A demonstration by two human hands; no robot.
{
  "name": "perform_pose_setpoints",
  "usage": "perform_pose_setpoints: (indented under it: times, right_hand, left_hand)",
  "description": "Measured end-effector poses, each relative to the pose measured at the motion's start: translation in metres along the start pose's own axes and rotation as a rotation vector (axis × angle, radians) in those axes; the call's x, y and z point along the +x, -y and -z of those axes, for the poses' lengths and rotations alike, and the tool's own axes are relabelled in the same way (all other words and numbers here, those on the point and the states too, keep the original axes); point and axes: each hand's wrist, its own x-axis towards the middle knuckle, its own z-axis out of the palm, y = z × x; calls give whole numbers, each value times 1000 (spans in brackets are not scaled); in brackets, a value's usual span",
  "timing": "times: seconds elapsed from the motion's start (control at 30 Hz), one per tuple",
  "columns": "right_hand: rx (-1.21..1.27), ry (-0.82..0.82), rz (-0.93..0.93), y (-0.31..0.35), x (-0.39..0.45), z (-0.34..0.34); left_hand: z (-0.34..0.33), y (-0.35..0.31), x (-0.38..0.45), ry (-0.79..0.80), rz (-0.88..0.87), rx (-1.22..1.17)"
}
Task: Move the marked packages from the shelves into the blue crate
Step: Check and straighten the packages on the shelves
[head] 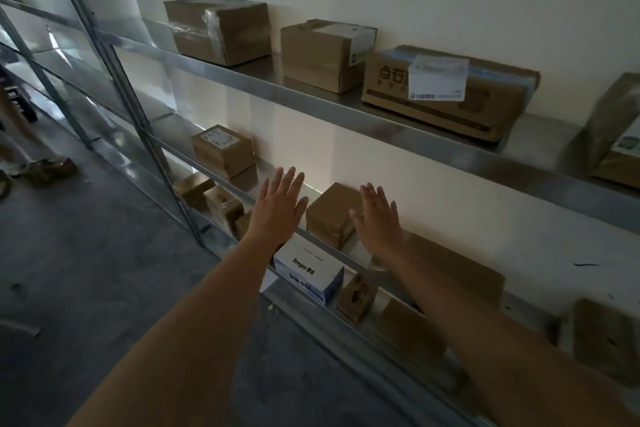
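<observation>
A small brown cardboard box (330,213) is seen on the middle shelf (221,180) of the metal rack; the left hand (278,206) is held just to the left of that box and the right hand (375,218) just to its right, both with fingers straight and spread, nothing gripped; whether either palm touches the box cannot be told; below the box a white and blue Deeyeo carton (308,270) is stored; above it, a labelled long carton (446,92) is kept on the upper shelf.
</observation>
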Motion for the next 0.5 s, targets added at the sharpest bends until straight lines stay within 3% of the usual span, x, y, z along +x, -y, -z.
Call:
perform_pose_setpoints:
  times: [0.27,0.5]
  right_hand:
    - [206,73,-200,-13,59,-65]
    - [654,57,-495,-7,73,-106]
  left_hand:
    - [-73,20,55,125,15,-87]
    - [-127,34,87,252,6,-160]
